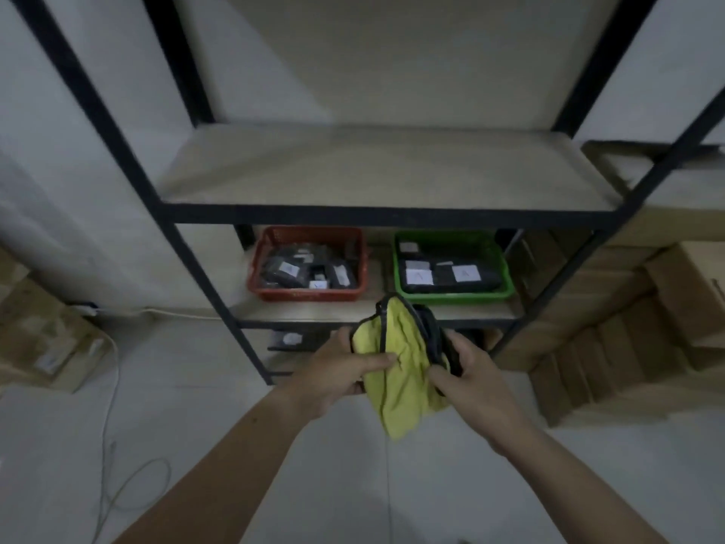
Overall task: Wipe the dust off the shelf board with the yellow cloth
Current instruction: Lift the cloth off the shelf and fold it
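Note:
A yellow cloth [400,363] with a dark trimmed edge hangs bunched between both my hands, in front of the black metal shelf rack and below the level of its bare board. My left hand [345,373] grips the cloth's left side with the thumb across it. My right hand [467,371] pinches its right side together with the dark edge. The pale wooden shelf board [376,170] lies bare at mid height, well above and beyond the cloth, framed by a black front rail.
On the lower board stand a red basket [308,296] and a green basket [455,296], both holding dark packets with white labels. Cardboard boxes [612,339] are stacked at the right, another box [43,339] at the left. A white cable [112,386] trails over the floor.

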Tool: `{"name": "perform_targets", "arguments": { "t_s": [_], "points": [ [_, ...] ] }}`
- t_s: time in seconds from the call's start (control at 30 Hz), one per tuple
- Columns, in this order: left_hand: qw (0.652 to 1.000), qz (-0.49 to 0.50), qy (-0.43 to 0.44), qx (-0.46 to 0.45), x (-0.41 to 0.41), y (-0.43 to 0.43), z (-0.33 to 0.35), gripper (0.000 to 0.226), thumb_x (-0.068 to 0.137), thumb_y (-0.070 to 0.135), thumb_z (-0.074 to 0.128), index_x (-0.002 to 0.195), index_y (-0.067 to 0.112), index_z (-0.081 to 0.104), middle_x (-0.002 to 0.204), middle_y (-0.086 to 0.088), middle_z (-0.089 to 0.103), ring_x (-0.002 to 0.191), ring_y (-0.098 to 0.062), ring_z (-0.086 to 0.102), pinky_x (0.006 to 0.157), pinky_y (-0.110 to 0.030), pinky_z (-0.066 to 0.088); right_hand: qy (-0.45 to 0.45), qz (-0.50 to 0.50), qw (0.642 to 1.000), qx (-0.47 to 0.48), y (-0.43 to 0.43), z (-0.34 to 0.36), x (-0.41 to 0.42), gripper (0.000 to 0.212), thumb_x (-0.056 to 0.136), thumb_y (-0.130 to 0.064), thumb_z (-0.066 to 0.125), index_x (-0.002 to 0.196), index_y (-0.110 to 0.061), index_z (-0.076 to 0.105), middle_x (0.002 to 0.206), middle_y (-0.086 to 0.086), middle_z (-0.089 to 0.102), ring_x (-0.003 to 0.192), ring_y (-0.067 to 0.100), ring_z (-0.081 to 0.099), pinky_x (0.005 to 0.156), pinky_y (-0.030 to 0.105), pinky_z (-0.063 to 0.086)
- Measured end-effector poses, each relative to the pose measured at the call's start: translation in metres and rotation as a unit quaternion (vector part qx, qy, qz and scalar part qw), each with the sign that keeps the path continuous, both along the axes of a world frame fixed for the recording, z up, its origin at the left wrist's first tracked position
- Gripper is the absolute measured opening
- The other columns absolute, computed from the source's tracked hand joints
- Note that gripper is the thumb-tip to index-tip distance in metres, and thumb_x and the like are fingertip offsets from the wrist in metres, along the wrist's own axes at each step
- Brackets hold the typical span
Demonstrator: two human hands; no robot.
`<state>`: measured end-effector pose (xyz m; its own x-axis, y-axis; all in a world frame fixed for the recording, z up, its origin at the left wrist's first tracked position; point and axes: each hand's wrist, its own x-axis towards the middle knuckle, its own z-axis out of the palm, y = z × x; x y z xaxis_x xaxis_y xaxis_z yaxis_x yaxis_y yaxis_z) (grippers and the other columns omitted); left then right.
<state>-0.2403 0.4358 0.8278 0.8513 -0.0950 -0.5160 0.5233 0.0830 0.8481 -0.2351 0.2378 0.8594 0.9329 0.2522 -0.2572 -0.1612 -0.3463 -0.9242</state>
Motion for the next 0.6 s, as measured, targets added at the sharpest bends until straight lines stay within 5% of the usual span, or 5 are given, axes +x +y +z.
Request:
{"name": "perform_targets", "arguments": {
  "t_s": [0.07, 0.17, 0.27, 0.4, 0.6],
  "points": [
    [1.0, 0.011, 0.005, -0.01, 0.019, -0.032, -0.011, 0.077, 0.071, 0.03, 0.093, 0.137, 0.017, 0.056, 0.122, -0.004, 0.075, 0.112, -0.021, 0.072, 0.1, -0.045, 0.057, 0.032, -0.038, 0.998, 0.024, -0.034, -0.01, 0.012, 0.035, 0.09, -0.003, 0.051, 0.1, -0.032, 0.067, 0.087, -0.012, 0.073, 0.076, 0.001, 0.067, 0.061, 0.015, 0.052],
    [0.993, 0.001, 0.044, -0.107, 0.044, -0.091, -0.03, 0.054, 0.089, 0.033, 0.075, 0.138, 0.017, 0.062, 0.132, -0.007, 0.07, 0.124, -0.024, 0.066, 0.109, -0.044, 0.05, 0.114, -0.111, 0.979, 0.126, -0.094, -0.032, 0.04, 0.039, 0.094, 0.004, 0.041, 0.103, -0.022, 0.07, 0.064, -0.009, 0.068, 0.056, 0.003, 0.063, 0.05, 0.021, 0.051],
    [0.983, -0.016, 0.112, -0.144, 0.064, -0.156, -0.056, 0.05, 0.092, 0.035, 0.071, 0.139, 0.018, 0.062, 0.134, -0.004, 0.069, 0.127, -0.021, 0.064, 0.109, -0.04, 0.049, 0.203, -0.155, 0.945, 0.206, -0.158, -0.062, 0.077, 0.046, 0.091, 0.008, 0.033, 0.106, -0.019, 0.067, 0.069, 0.0, 0.069, 0.057, 0.01, 0.064, 0.051, 0.025, 0.05],
    [0.988, -0.027, 0.12, -0.095, 0.095, -0.239, -0.109, 0.043, 0.095, 0.028, 0.068, 0.137, 0.025, 0.06, 0.131, 0.004, 0.071, 0.122, -0.017, 0.067, 0.102, -0.034, 0.054, 0.209, -0.138, 0.951, 0.18, -0.23, -0.118, 0.119, 0.016, 0.096, -0.012, 0.054, 0.096, -0.018, 0.068, 0.088, 0.003, 0.074, 0.079, 0.019, 0.071, 0.069, 0.034, 0.055],
    [0.988, -0.022, 0.152, -0.008, 0.135, -0.318, -0.243, 0.018, 0.101, 0.023, 0.063, 0.118, 0.026, 0.067, 0.119, 0.002, 0.076, 0.112, -0.015, 0.071, 0.096, -0.032, 0.058, 0.201, -0.133, 0.969, 0.048, -0.307, -0.27, 0.153, 0.023, 0.089, -0.008, 0.065, 0.109, -0.019, 0.065, 0.099, 0.002, 0.073, 0.09, 0.019, 0.071, 0.074, 0.032, 0.06]
  ]
}}
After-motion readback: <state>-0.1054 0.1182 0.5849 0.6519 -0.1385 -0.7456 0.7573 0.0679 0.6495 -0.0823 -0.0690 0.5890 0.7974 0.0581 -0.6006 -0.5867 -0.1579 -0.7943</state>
